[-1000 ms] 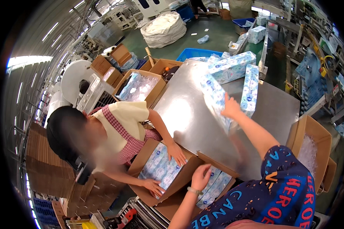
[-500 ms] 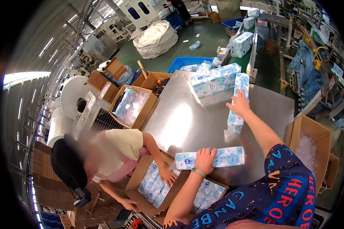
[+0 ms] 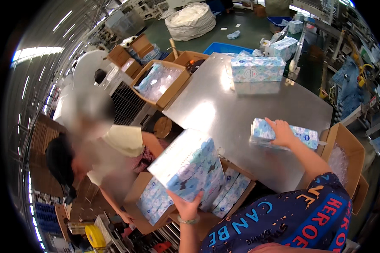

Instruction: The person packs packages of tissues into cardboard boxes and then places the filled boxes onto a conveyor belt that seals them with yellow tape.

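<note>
My left hand (image 3: 189, 207) grips a blue-and-white floral tissue pack (image 3: 194, 162) at its lower edge. That pack is tilted and held over the open cartons by the table's near edge. My right hand (image 3: 281, 131) is closed over another floral tissue pack (image 3: 306, 135), which lies on the metal table (image 3: 198, 90) at the right. Rows of similar packs fill a carton (image 3: 135, 211) at the left and another carton (image 3: 240, 200) beside it; the raised pack partly hides both. Farther back on the table stands a larger floral pack (image 3: 257, 69).
A co-worker (image 3: 122, 141) stands at the left, one arm beside the left carton. Cartons with clear plastic bags stand at the table's left (image 3: 162, 82) and right (image 3: 338, 164). Behind it are a blue bin (image 3: 228, 47) and a conveyor carrying packs (image 3: 283, 47).
My left hand has lifted its pack from the table edge and tipped it over the cartons. My right hand has brought its pack nearer, turned crosswise. The co-worker's hand has left the carton's packs.
</note>
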### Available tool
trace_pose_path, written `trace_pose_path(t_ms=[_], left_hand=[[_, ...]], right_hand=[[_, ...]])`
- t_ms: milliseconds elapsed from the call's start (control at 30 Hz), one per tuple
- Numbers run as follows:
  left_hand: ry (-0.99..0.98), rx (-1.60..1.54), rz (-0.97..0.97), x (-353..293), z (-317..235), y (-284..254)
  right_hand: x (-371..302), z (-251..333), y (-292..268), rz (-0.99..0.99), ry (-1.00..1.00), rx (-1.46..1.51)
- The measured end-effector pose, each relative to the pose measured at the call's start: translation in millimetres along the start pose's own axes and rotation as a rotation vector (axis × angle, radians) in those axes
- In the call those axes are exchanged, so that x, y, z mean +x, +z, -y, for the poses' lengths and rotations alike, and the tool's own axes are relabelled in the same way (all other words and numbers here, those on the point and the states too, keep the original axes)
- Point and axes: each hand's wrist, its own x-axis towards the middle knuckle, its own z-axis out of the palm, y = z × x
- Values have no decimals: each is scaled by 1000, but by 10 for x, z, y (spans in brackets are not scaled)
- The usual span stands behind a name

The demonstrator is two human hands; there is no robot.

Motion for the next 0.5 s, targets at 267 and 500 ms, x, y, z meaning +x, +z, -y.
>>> trace_pose_path(t_ms=[267,500], left_hand=[[36,898,728,-945,1699,-127],[-183,878,944,-1100,2533,29]], right_hand=[[196,1469,-817,-487,-485,234],[-177,2947,-784,-168,-1138,846]])
